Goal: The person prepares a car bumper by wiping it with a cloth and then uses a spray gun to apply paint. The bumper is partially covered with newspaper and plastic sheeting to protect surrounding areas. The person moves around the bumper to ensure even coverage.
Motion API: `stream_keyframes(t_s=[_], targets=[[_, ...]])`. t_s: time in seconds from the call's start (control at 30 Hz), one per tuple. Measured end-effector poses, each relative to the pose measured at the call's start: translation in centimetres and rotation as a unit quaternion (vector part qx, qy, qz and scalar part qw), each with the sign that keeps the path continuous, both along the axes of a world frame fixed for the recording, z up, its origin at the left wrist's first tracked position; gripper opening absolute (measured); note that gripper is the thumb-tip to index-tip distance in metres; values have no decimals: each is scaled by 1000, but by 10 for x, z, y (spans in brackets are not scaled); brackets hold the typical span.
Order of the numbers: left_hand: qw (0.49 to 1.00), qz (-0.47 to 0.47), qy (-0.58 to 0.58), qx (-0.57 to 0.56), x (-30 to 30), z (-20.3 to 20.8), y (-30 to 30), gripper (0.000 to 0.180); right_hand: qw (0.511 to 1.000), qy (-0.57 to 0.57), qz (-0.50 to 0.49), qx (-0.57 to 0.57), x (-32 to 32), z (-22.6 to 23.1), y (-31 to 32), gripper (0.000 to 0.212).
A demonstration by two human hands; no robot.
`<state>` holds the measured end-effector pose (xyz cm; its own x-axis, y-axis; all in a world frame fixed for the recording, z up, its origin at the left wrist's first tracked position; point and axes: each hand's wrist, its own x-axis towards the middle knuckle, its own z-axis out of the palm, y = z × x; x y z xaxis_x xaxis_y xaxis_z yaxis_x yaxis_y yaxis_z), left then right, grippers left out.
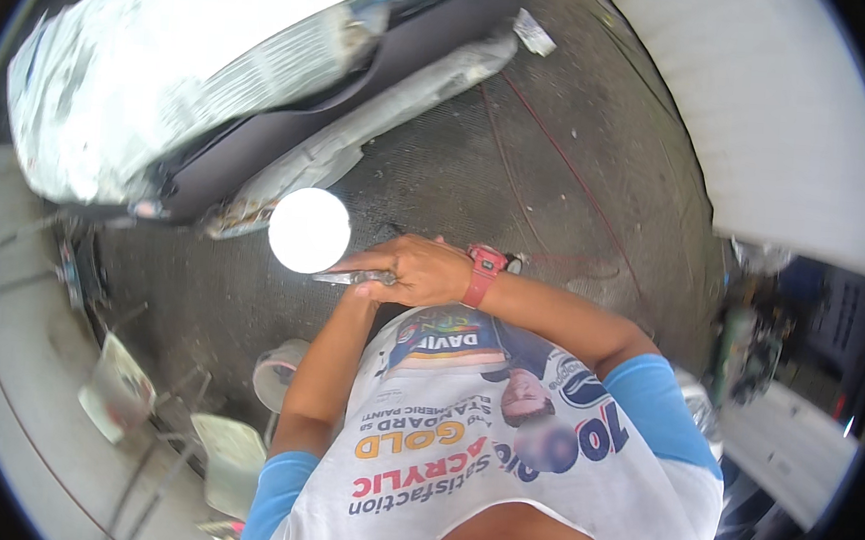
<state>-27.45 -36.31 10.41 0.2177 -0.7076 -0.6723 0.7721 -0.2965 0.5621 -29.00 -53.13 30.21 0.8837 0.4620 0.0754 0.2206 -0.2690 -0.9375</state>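
Observation:
In front of my body my two hands meet at what looks like a spray gun (354, 277), metal, with a round white cup (310, 229) beside my fingers. My right hand (417, 269) is closed over it from above, a red watch (483, 277) on that wrist. Beneath it, my left hand (369, 292) closes on the tool as well, its thumb side showing and most of its fingers hidden. Ahead to the left is a vehicle (250, 147) with a dark grey lower panel, its upper part wrapped in white sheeting and newspaper.
Reddish hoses (571, 149) run across the dark floor (429, 179). A white sheet or panel (785, 104) stands at the right. Left of me are a round white container (280, 372), pale panels (229, 461) and thin metal stands. Cluttered shelving (758, 343) is at my right.

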Motion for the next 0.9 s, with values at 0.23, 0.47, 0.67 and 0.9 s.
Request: stream_keyframes(t_s=[0.23,0.47,0.67,0.9], targets=[[997,-55,-4,46,1,9,-54,48,996,-31,-81,37,-43,7,-61,53],[993,-100,-19,65,-42,23,-130,47,986,-64,-137,64,-121,7,-125,53],[991,-125,-1,47,-111,26,-205,47,983,-54,-156,78,-195,17,-184,49],[991,-129,24,25,-179,25,-266,46,977,-95,-187,43,-266,1,-241,42]])
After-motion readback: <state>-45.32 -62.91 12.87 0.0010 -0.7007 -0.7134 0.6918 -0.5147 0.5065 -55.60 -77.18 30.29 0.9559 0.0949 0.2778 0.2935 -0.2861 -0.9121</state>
